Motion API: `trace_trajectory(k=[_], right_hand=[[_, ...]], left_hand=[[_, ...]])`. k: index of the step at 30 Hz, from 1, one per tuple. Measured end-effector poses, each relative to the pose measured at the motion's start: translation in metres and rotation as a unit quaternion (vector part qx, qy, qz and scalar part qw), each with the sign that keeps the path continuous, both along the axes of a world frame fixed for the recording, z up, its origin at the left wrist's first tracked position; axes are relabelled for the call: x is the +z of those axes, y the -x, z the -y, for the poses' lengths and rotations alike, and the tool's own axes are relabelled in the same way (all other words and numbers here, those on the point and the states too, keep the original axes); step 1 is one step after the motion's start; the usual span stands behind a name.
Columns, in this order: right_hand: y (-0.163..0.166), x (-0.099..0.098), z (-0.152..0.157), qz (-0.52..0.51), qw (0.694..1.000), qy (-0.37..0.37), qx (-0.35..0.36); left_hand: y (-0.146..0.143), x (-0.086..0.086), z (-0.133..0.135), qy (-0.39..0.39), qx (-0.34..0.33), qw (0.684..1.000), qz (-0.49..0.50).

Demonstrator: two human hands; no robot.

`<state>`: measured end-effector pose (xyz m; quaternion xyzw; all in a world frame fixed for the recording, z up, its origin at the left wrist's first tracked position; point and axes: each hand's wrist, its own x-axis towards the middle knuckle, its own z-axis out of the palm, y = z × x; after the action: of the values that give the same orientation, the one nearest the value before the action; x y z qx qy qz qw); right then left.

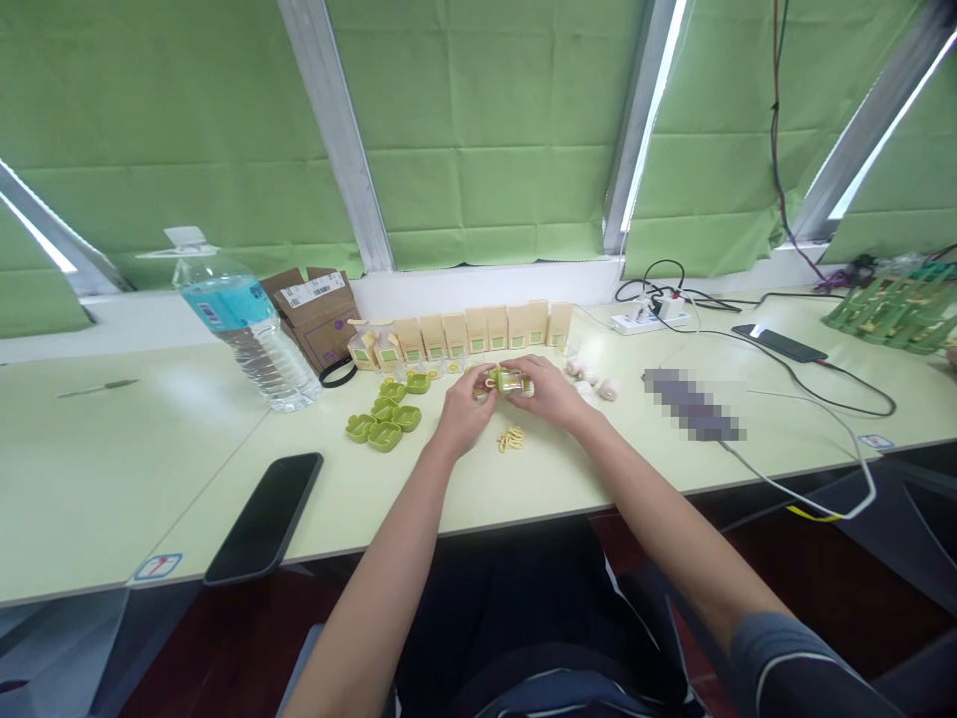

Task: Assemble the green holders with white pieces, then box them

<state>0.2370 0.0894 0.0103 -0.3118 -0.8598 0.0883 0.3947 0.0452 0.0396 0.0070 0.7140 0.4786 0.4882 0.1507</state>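
Over the middle of the table, my left hand [462, 411] and my right hand [551, 391] are both closed around a small clear container with a green end [511, 382]. My left fingers pinch its green end, where a pale yellow loop shows. My right fingers wrap the clear body from the other side, and its contents are too small to make out. Several pale yellow loops [511, 439] lie just below. Left of my left hand sit several green flower-like and square cups [385, 436]. Several pale pink rounded pieces [609, 389] rest beside my right hand.
A row of small beige boxes [454, 334] stands behind my hands. To the left are a cardboard box [321, 319], a large water bottle [258, 344] and a black phone [265, 514]. A power strip [650, 319], cables and another phone [779, 343] lie right.
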Motion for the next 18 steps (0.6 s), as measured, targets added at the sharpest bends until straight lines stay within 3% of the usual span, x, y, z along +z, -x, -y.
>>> trace_trajectory(k=[10, 18], right_hand=[[0.004, 0.002, 0.008, -0.01, 0.997, 0.052, -0.061], [0.009, 0.004, 0.009, -0.045, 0.997, 0.056, -0.014]], left_hand=[[0.0, -0.004, 0.001, 0.024, -0.081, 0.996, 0.01], [0.001, -0.009, -0.005, -0.036, -0.025, 0.998, -0.034]])
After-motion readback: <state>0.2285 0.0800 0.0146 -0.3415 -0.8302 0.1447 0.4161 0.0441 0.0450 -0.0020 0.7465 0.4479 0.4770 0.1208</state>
